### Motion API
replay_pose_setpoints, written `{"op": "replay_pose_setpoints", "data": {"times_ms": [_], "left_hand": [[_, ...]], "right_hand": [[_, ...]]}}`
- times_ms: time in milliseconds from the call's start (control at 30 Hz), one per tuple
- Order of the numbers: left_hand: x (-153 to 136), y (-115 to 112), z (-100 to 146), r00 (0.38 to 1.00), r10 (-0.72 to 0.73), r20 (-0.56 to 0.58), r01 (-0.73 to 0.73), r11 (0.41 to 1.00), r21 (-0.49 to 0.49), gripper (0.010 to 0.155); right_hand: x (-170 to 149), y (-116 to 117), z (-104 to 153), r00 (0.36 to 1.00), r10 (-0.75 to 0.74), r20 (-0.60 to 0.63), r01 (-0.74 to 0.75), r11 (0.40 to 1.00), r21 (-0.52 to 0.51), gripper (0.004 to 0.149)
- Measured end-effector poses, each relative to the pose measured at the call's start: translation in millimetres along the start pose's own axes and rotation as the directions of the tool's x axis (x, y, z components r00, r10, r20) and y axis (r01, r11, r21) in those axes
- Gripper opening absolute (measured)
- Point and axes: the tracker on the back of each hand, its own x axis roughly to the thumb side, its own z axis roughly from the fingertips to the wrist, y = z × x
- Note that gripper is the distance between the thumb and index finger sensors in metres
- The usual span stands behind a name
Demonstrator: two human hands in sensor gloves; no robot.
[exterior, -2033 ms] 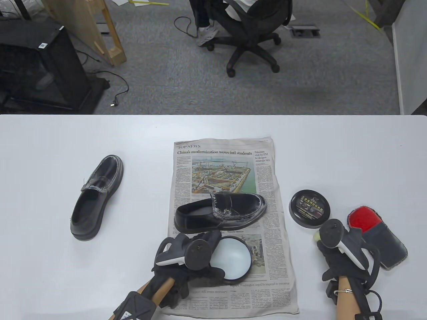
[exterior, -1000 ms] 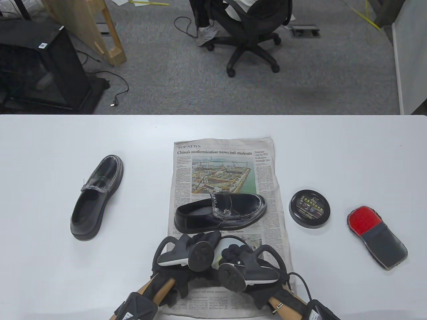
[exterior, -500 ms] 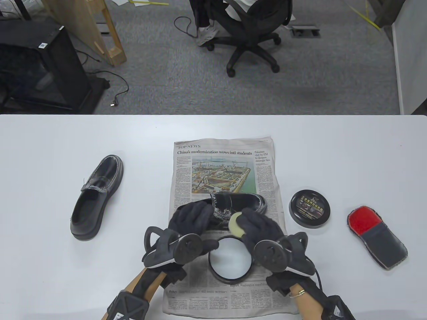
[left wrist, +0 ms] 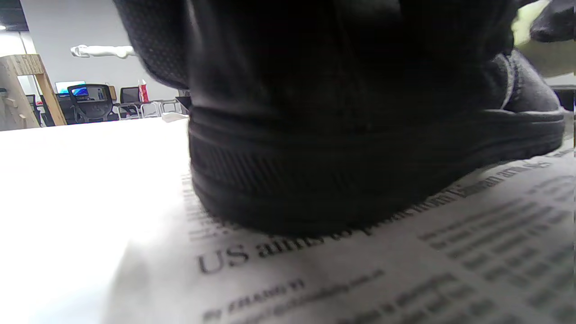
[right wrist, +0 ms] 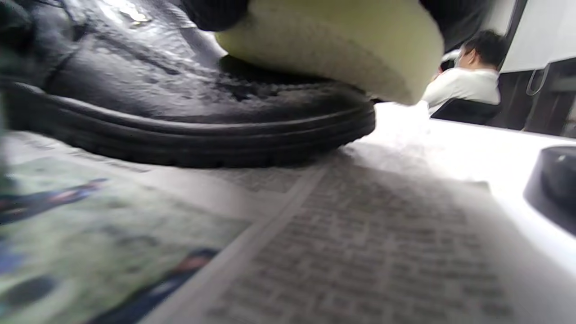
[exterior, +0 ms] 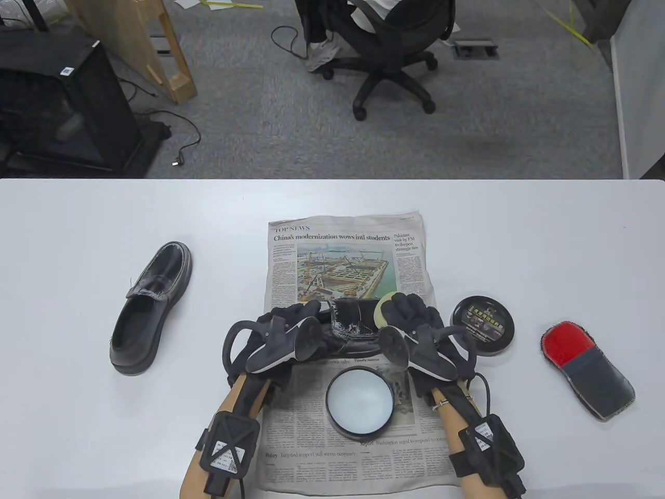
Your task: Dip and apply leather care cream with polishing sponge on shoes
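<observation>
A black loafer (exterior: 353, 325) streaked with white cream lies on the newspaper (exterior: 343, 260), toe to the right. My left hand (exterior: 283, 325) grips its heel end; the heel (left wrist: 315, 148) fills the left wrist view. My right hand (exterior: 410, 312) holds the round pale-yellow sponge (exterior: 382, 310) against the toe; in the right wrist view the sponge (right wrist: 333, 49) sits on the toe cap (right wrist: 252, 103). The open cream tin (exterior: 359, 401) with white cream stands on the paper in front of the shoe. A second black loafer (exterior: 150, 306) lies on the table at the left.
The tin's black lid (exterior: 483, 325) lies right of the newspaper, close to my right wrist. A red and dark grey polishing mitt (exterior: 589, 371) lies at the far right. Beyond the table's far edge stands an office chair (exterior: 387, 47) on carpet.
Both hands moved forward from the cream tin to the shoe. The left hand now grips the heel, and the right has carried the sponge up to the toe.
</observation>
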Motion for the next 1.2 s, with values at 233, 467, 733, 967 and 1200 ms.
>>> {"op": "replay_pose_setpoints", "data": {"times_ms": [233, 467, 733, 967, 1200], "left_hand": [[2.7, -2.2, 1.1, 0.999, -0.049, 0.001, 0.049, 0.999, 0.019, 0.072], [-0.5, -4.6, -2.2, 1.0, -0.008, 0.013, 0.007, 1.0, 0.002, 0.076], [-3.2, -5.5, -1.0, 1.0, -0.011, 0.017, 0.011, 1.0, -0.005, 0.085], [0.1, -3.5, -2.2, 0.999, -0.042, -0.005, 0.042, 0.999, -0.028, 0.085], [1.2, -2.7, -4.1, 0.998, -0.051, 0.02, 0.052, 0.998, -0.046, 0.082]], "right_hand": [[-13.7, 3.0, 10.5, 0.996, 0.092, 0.018, -0.092, 0.996, -0.006, 0.045], [9.1, -4.9, 23.8, 0.992, 0.005, 0.124, 0.001, 0.999, -0.049, 0.045], [2.0, -1.9, -24.3, 0.998, -0.018, -0.054, 0.02, 0.999, 0.048, 0.043], [-6.3, 0.0, 12.1, 0.996, 0.09, 0.009, -0.09, 0.996, 0.022, 0.044], [31.3, -15.5, 22.6, 0.987, 0.006, 0.162, 0.004, 0.998, -0.057, 0.044]]}}
